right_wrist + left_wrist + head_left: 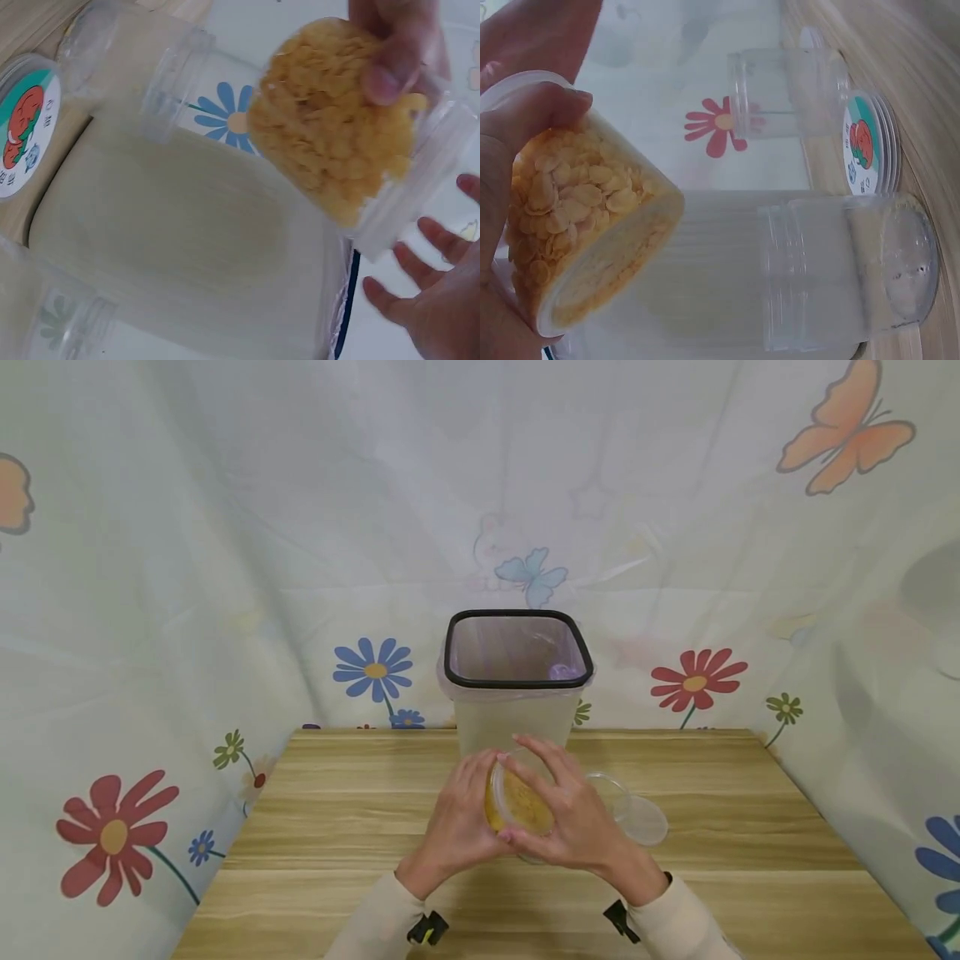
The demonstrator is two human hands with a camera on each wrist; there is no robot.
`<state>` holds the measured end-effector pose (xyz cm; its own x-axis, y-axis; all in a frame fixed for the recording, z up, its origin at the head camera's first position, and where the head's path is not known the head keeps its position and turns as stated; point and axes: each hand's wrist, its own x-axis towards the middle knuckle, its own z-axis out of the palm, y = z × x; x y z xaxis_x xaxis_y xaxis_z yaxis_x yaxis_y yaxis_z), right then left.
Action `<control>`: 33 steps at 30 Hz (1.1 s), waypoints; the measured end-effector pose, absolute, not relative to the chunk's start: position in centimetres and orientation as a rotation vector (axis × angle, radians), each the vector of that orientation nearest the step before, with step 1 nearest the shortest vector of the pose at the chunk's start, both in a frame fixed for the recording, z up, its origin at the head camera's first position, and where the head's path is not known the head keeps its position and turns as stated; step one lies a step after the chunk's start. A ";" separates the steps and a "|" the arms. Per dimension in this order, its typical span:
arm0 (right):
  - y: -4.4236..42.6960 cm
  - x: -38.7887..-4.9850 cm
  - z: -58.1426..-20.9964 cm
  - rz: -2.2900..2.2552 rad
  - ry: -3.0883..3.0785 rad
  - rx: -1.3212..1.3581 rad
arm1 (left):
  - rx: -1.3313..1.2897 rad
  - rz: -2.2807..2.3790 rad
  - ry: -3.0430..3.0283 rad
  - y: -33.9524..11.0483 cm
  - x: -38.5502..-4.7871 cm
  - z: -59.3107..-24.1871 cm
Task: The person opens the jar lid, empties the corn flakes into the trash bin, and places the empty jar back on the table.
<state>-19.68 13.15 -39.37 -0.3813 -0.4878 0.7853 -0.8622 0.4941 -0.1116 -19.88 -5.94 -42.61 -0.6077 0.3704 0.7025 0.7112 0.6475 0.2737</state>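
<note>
My left hand [463, 818] grips a clear plastic jar [585, 202] filled with yellow flakes, tilted above the table. In the right wrist view, its thumb presses the side of the jar [330, 120]. My right hand [442, 300] is spread beside the jar's rimmed end, with a small gap visible there. From the head view, the right hand [577, 814] is around that same end, thumb and fingers apart. Whether a lid is on that end is unclear. Below stand two clear jars [817, 270] without visible flakes, partly hidden by my hands in the head view.
Behind the hands stands a pale bin [517, 718] with a black rim and a purplish liner. A stack of round lids [874, 142], the top one printed with a red figure, lies between the jars on the wooden table [337, 827]. A patterned curtain [225, 527] surrounds the table.
</note>
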 end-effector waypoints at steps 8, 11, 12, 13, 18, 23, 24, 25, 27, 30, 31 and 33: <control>13.2 -18.1 -38.4 0.798 -2.346 0.811 | -0.805 -0.533 -2.170 -6.0 -20.4 -43.0; 13.1 -17.8 -38.2 0.830 -2.432 0.726 | -0.785 -0.446 -2.152 -6.0 -20.5 -43.1; 13.0 -17.8 -38.2 0.839 -2.462 0.702 | -0.779 -0.418 -2.147 -6.0 -20.5 -43.2; 12.9 -17.7 -38.2 0.846 -2.494 0.679 | -0.774 -0.393 -2.143 -6.1 -20.6 -43.2; 12.6 -17.6 -38.4 0.893 -2.628 0.581 | -0.765 -0.333 -2.131 -6.2 -20.7 -43.4; 12.4 -17.4 -38.4 0.924 -2.666 0.536 | -0.765 -0.319 -2.115 -6.1 -20.6 -43.4; 12.4 -17.4 -38.3 0.923 -2.663 0.539 | -0.764 -0.317 -2.113 -6.1 -20.6 -43.4; 12.4 -17.4 -38.3 0.930 -2.660 0.542 | -0.763 -0.314 -2.113 -6.1 -20.6 -43.4; 12.4 -17.4 -38.2 0.955 -2.650 0.560 | -0.761 -0.308 -2.114 -6.1 -20.6 -43.3; 12.5 -17.6 -38.2 0.983 -2.623 0.613 | -0.761 -0.308 -2.114 -6.2 -20.5 -43.3; 12.6 -17.6 -38.2 0.987 -2.610 0.643 | -0.763 -0.310 -2.116 -6.3 -20.5 -43.3; 12.8 -17.8 -38.3 0.951 -2.568 0.725 | -0.767 -0.319 -2.121 -6.3 -20.5 -43.2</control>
